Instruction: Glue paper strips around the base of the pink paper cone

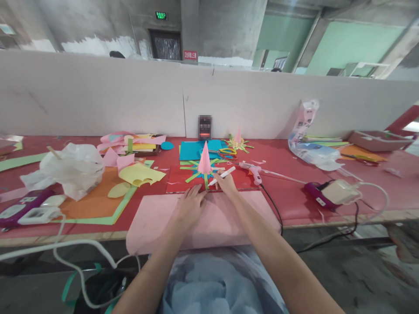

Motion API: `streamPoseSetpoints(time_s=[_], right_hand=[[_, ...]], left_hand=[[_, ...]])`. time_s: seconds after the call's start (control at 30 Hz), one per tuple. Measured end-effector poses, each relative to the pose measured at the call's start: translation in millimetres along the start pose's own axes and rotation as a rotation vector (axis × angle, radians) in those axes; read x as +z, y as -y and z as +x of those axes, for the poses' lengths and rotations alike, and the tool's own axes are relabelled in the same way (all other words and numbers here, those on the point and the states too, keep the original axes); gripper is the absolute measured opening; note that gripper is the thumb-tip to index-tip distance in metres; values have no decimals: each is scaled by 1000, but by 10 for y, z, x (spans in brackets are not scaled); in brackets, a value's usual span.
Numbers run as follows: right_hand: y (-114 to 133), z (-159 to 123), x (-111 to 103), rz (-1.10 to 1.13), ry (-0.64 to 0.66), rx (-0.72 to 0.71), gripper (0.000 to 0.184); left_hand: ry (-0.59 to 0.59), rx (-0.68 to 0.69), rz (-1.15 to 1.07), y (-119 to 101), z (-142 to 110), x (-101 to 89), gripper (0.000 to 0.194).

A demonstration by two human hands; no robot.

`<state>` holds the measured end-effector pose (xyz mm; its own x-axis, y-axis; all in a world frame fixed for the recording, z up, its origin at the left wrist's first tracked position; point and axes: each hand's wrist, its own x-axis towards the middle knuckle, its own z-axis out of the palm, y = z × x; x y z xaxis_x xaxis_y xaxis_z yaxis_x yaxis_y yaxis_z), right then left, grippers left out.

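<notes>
A pink folded-paper cone (pixel 204 161) stands upright in the middle of a blue and green paper piece. Green paper strips (pixel 192 178) spread out from under it, over a red sheet (pixel 176 183). My right hand (pixel 225 182) grips a white pen (pixel 222 175), its tip down at the strip nearest me. Close to that strip's end, my left hand (pixel 192 203) lies with fingers stretched out on the sheet's near edge; whether it touches the strip is hard to tell. Both forearms cross a pink padded board (pixel 150 218).
A pink glue gun (pixel 254 172) with a black cord lies right of my right hand. Scissors (pixel 227 152) rest on blue sheets behind the cone, beside a similar paper piece (pixel 238 140). Paper scraps (pixel 140 174) and a white plastic bag (pixel 73 168) lie left. Purple power strips (pixel 322 196) sit either side.
</notes>
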<state>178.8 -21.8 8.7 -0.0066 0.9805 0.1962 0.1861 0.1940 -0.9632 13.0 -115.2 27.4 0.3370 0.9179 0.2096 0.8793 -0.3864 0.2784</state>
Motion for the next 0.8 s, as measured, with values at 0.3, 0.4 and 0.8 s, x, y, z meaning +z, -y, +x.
streamPoseSetpoints(time_s=[0.3, 0.4, 0.8], right_hand=[[22, -6, -10, 10, 3, -16, 33], [51, -8, -13, 21, -15, 0, 32], [-16, 13, -3, 12, 8, -11, 32]], left_hand=[[10, -3, 3, 3, 1, 7, 39], [3, -2, 9, 4, 2, 6, 39], [-15, 6, 11, 31, 9, 51, 38]])
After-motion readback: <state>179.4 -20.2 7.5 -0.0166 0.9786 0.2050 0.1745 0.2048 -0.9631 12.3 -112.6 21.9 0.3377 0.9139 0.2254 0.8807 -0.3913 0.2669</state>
